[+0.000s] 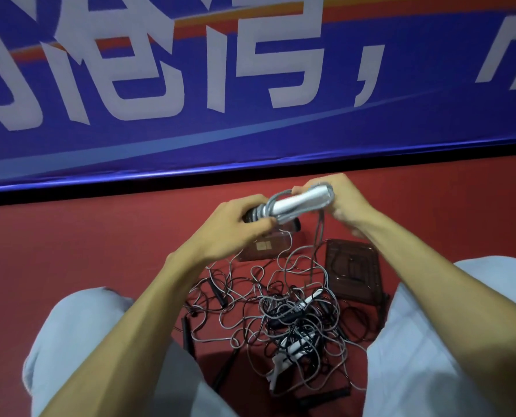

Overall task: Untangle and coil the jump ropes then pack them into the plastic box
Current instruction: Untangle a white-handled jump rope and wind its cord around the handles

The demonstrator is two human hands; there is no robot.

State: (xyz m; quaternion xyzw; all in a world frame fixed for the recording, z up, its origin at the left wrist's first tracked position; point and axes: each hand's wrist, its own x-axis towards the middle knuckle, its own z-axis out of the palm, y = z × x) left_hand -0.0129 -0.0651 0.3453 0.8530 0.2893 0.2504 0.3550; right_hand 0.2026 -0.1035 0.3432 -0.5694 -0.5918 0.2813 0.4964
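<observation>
Left knee (79,341), pale blue trouser leg, cut off by the lower frame edge. Red floor (70,236) beneath.

Left hand (235,225) is raised over the floor, its fingers (259,225) curled round the dark end of a handle bundle (298,203). The bundle is white handles with grey rope wound around them, lying tilted, right end higher. How many handles are in it cannot be told, because the wraps and both hands cover the ends.

Plastic box (265,246), clear with a brown tint, sits on the floor just behind the left hand. The hand hides its top part, and its contents are hard to make out.

One grey strand (318,236) hangs from the bundle down into the tangle of jump ropes (280,320), which is on the floor between the knees. The tangle is grey and black cords looped over each other, with white handles buried near the middle and dark handles (187,329) at its left edge. Individual ropes cannot be traced.

Brown lid (353,272) lies flat on the floor right of the box and apart from it, with cords crossing its near corner.

Right hand (340,200) grips the bundle's upper right end. The lower fingers are motion-blurred.

Right knee (446,341) is cut off by the frame edge.

Blue banner (250,139) with large white characters fills the background, cropped at the top and sides.
</observation>
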